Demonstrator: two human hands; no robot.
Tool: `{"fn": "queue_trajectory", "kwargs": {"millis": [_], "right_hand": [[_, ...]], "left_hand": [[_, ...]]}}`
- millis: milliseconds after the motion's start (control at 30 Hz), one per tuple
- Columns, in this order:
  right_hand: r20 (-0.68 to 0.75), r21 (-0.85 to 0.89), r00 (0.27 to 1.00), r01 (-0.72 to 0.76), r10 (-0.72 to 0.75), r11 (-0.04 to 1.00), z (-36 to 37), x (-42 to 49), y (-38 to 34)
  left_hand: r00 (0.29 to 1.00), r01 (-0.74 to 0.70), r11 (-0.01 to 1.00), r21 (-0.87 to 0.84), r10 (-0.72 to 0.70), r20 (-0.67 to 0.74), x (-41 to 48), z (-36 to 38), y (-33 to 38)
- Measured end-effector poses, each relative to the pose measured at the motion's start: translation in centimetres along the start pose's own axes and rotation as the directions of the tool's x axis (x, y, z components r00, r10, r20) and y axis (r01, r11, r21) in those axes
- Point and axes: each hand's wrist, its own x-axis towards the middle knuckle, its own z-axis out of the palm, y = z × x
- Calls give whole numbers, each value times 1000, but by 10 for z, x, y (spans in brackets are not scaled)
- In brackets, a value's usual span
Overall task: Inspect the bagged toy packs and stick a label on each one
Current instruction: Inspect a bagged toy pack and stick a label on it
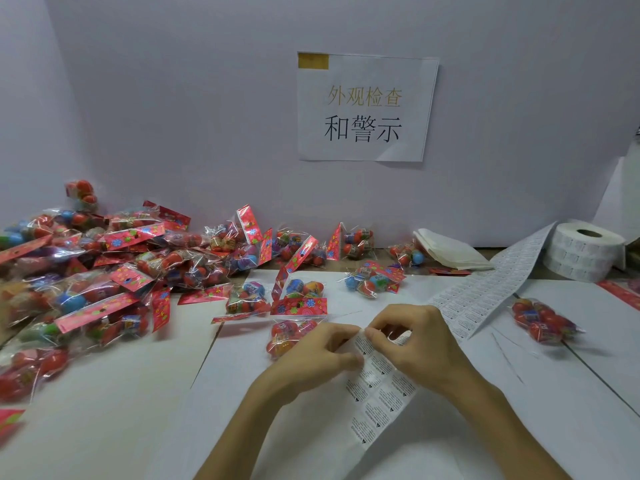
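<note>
- Pinching the label strip (381,386) with the left hand (311,355): fingers curled in, thumb and fingertips closed on the strip's left edge.
- Pinching the same strip with the right hand (415,344): thumb and forefinger tips closed on it close to the left fingertips, other fingers loosely curled.
- Just beside the left hand and partly hidden by it: one toy pack (289,336), a clear bag of red and orange egg-shaped capsules under a red flowered header card, lying on the white table sheet (450,445).
- Heaped at left and along the wall: pile of toy packs (104,268), the same clear bags with red, blue and green capsules inside.
- Lying alone well to the right: single pack (543,323), mostly red capsules.
- Running from the label roll (585,251) at far right down across the sheet to the hands: the strip, printed in small rows.
- Near the roll: folded white paper stack (450,252).
- Fixed to the wall: printed sign (363,109).
</note>
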Motion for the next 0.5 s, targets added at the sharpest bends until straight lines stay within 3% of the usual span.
{"fn": "queue_trajectory", "kwargs": {"millis": [500], "right_hand": [[-84,23,994,-61,63,998,2,-1,0]], "left_hand": [[997,-48,999,-17,47,-69,6,0,-3]]}}
